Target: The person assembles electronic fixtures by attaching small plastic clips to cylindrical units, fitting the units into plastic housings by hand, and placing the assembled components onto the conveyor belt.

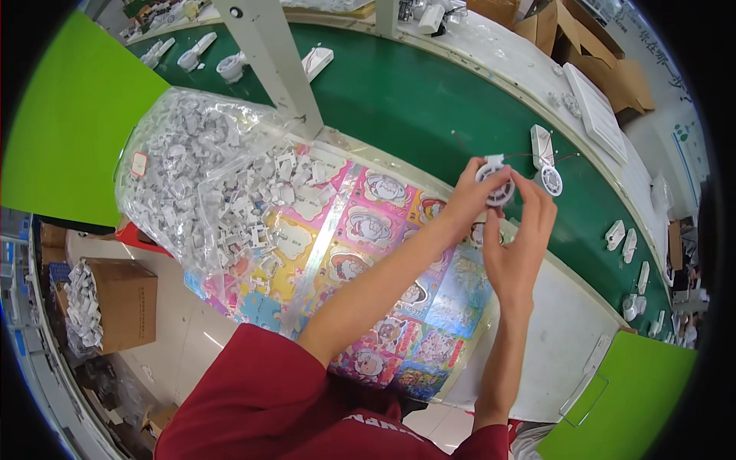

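Up in front of me, over the near edge of the green conveyor belt (429,100), I hold a white round fan housing (500,195) with a spoked ring and a small block at its top. My left hand (469,196) grips its left side, fingers closed. My right hand (523,230) has thumb and fingertips pinched at its right and lower edges. Thin red wires (521,156) show close to the housing; where they end is hard to make out. Just beyond my right hand, on the belt, lies a white handle-shaped shell (541,144) beside another round part (551,180).
A clear plastic bag (165,176) of small white parts spills onto a table covered with colourful cartoon sheets (368,222). More white fan parts (195,52) sit along the belt. A pale post (272,61) rises at the belt's near edge. Green panels (69,115) flank the table.
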The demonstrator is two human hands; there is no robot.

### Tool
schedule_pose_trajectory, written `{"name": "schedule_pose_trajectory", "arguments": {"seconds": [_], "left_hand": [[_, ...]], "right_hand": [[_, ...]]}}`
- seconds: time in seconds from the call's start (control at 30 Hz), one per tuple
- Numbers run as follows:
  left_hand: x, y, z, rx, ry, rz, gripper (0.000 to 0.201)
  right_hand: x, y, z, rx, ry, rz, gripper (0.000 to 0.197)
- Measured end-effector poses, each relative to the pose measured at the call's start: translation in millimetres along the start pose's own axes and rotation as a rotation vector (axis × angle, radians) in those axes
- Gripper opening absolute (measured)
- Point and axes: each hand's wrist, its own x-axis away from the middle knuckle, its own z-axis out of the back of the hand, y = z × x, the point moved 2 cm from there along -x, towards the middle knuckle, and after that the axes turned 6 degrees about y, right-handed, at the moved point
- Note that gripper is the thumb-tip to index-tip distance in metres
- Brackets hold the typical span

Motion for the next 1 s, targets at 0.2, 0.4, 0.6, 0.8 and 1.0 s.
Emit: {"name": "schedule_pose_trajectory", "arguments": {"seconds": [0.2,0.4,0.6,0.8,1.0], "left_hand": [[3.6,-5.1,-10.8,-0.177,0.043,-0.072,0.057],[6.9,-1.7,0.4,-0.243,-0.028,-0.091,0.061],[3.5,-10.8,-6.6,-0.251,-0.056,-0.168,0.064],[2.4,-19.1,-9.3,-0.339,-0.099,-0.246,0.064],[-6.3,-20.9,6.5,-0.278,-0.115,-0.215,0.070]], "right_hand": [[-5.6,-95.2,-70.3,-0.460,-0.326,0.329,0.036],[23.3,-127.0,-145.6,-0.192,-0.583,0.508,0.029],[51.8,-123.5,-125.9,-0.074,-0.616,0.564,0.021],[46.1,-110.9,-109.7,-0.224,-0.675,0.449,0.019],[15.9,-52.0,-14.2,-0.442,-0.143,0.001,0.035]]}}
